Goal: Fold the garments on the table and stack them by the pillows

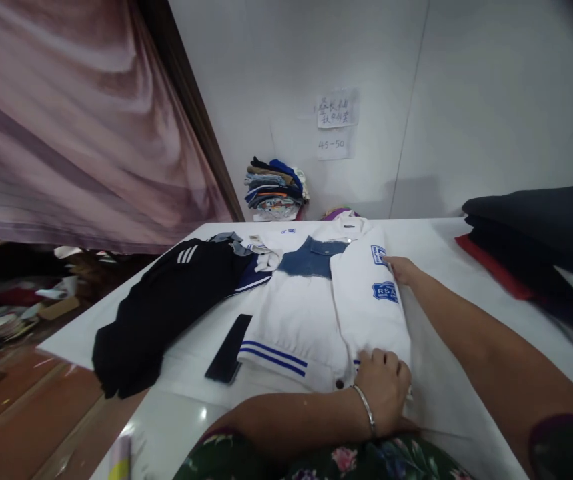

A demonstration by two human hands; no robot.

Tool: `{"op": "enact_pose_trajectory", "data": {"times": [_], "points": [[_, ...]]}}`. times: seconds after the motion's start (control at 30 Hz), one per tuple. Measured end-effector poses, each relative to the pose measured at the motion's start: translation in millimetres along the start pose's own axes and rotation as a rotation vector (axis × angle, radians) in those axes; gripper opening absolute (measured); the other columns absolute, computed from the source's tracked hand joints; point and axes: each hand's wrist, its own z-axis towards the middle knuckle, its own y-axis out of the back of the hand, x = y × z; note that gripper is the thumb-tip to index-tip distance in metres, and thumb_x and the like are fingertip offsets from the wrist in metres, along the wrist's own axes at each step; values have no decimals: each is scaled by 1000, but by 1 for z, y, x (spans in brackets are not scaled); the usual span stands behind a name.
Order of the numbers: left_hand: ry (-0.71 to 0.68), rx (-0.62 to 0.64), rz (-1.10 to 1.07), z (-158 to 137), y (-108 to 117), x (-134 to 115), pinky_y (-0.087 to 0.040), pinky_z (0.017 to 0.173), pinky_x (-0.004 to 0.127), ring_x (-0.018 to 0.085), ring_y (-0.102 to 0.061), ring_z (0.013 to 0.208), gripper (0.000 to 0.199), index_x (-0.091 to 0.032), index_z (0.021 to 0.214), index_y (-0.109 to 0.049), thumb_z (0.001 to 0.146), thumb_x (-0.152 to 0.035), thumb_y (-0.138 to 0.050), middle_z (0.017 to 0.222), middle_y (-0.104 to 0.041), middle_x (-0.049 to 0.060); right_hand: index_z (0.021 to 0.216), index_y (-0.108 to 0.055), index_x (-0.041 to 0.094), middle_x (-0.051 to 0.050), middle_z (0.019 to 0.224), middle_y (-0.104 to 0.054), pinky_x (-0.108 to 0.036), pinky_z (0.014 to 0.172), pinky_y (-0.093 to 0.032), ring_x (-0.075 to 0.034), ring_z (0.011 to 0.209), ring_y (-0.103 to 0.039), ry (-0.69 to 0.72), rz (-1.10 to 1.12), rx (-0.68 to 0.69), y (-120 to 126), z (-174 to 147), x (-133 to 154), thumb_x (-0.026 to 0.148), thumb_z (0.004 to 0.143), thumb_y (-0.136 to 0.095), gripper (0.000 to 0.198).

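Note:
A white jacket (296, 313) with a denim panel, blue badges and blue-striped hem lies on the table before me, its right side folded inward. My left hand (381, 383), with a silver bangle at the wrist, reaches across and curls its fingers on the folded part near the hem. Farther up, my right hand (402, 271) pinches the jacket's right edge beside the badges; some of its fingertips are hidden. A phone-like flat black object (229, 348) lies left of the jacket, close to its hem.
A black garment with white stripes (176, 303) covers the table's (181, 387) left side. Folded clothes (275, 190) are stacked by the back wall. Dark and red garments (531, 230) lie at right. A pink curtain (91, 120) hangs at left; paper notes (336, 123) are on the wall.

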Motion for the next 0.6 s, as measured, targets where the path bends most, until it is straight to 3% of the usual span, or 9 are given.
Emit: {"op": "enact_pose_trajectory", "data": {"times": [0.2,0.43,0.6], "points": [[-35,-23,-63,-1,-6,7,-37,74,48,32,-48,94,56,-10,113,-55,76,-52,-54,106,-54,20,86,-63,11,-4,56,-63,-27,51,-53,-18,55,-63,-25,-40,-66,-7,24,7,29,71,-76,27],[7,26,-116,0,-2,13,-37,75,49,33,-48,96,64,-14,115,-54,79,-65,-43,108,-55,20,87,-64,8,1,49,-57,-24,42,-47,-15,47,-56,-37,-114,-182,-13,42,10,25,65,-81,32],[86,39,-140,6,-3,9,-34,77,50,34,-47,96,72,-13,115,-55,74,-70,-45,110,-54,20,87,-63,10,1,63,-61,-22,49,-50,-9,51,-57,-8,-128,-132,-15,45,15,30,82,-67,22]]}}
